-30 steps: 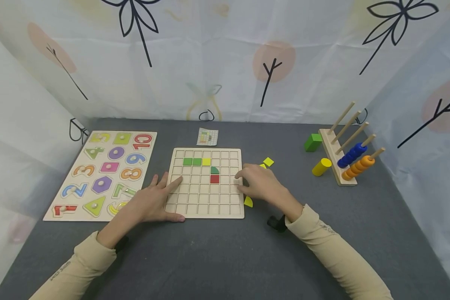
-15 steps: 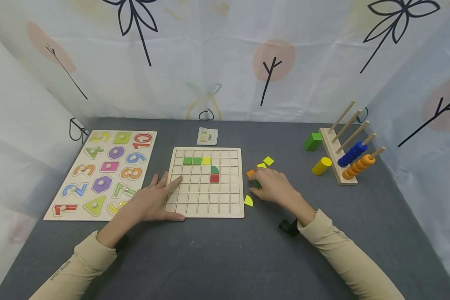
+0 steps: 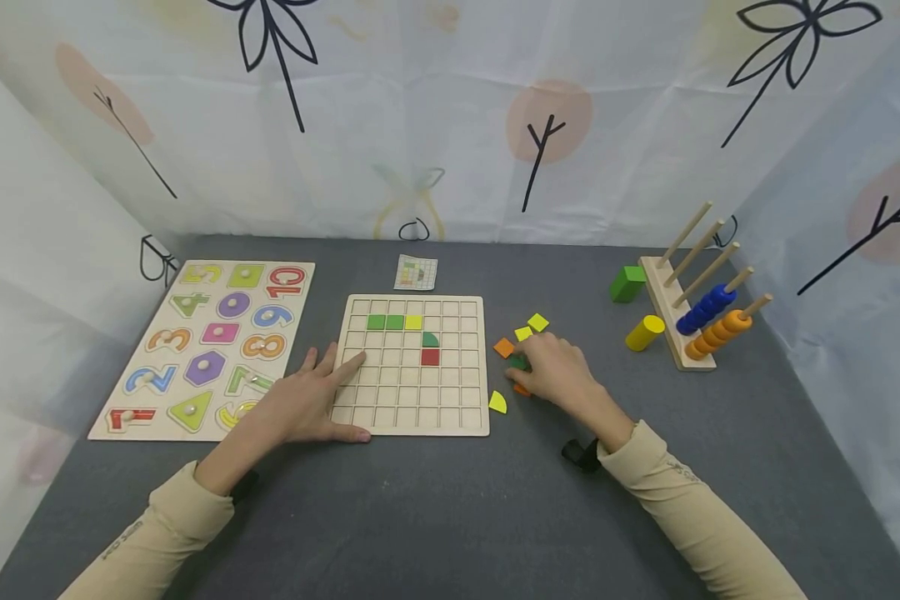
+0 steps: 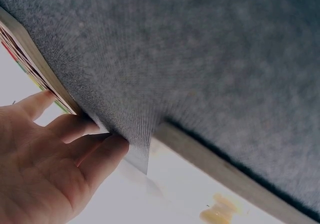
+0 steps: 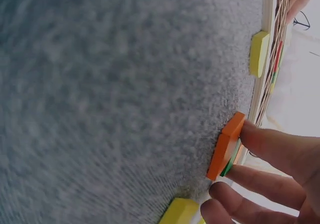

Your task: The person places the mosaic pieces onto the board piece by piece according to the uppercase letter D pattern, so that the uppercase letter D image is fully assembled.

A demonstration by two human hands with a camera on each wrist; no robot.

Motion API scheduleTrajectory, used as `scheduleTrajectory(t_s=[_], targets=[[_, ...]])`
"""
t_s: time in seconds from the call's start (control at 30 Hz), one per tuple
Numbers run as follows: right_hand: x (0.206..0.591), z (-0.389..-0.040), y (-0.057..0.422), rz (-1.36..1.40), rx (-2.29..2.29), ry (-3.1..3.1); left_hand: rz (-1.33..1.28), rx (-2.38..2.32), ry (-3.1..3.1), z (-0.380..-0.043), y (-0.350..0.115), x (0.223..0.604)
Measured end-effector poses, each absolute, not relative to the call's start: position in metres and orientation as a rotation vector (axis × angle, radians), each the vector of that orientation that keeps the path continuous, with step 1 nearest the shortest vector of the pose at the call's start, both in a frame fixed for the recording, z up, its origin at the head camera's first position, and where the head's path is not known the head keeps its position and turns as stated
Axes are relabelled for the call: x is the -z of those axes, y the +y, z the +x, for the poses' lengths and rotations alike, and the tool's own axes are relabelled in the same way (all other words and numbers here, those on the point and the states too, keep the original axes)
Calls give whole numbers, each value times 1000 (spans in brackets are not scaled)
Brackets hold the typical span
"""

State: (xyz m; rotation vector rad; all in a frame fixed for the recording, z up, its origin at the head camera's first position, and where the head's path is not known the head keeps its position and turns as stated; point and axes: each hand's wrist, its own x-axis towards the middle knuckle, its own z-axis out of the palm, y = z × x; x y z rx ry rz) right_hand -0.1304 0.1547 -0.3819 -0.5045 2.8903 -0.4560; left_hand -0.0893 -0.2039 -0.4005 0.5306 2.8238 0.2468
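Note:
My left hand (image 3: 307, 404) lies spread along the left side of a wooden grid board (image 3: 408, 417), index finger on top and thumb at the front edge. The board carries two green squares (image 3: 386, 322), a yellow square (image 3: 414, 322), a green quarter-circle (image 3: 430, 339) and a red square (image 3: 430, 357). To the right of the board, my right hand (image 3: 558, 371) is low over loose pieces. Its thumb and index finger pinch a green piece (image 5: 230, 160) at its ends. An orange piece (image 5: 225, 146) lies right beside it, partly covered by the hand in the head view.
Around the right hand lie another orange piece (image 3: 504, 347), yellow squares (image 3: 537, 322) and a yellow quarter-circle (image 3: 498, 402). A number puzzle board (image 3: 150, 417) is at left, a pattern card (image 3: 416, 272) behind. At right stand a peg stacker (image 3: 678, 329), green block (image 3: 627, 284) and yellow cylinder (image 3: 644, 332).
My right hand has moved right, off the grid board's right edge, to the loose pieces, uncovering an orange piece. It has closed on the green piece. The left hand has stayed in place.

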Motion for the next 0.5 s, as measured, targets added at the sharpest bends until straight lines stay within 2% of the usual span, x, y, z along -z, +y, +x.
scheduleTrajectory(t_s=[0.5], targets=[[386, -133, 149, -558, 652, 2832, 527, -249, 2819, -90, -204, 401]])
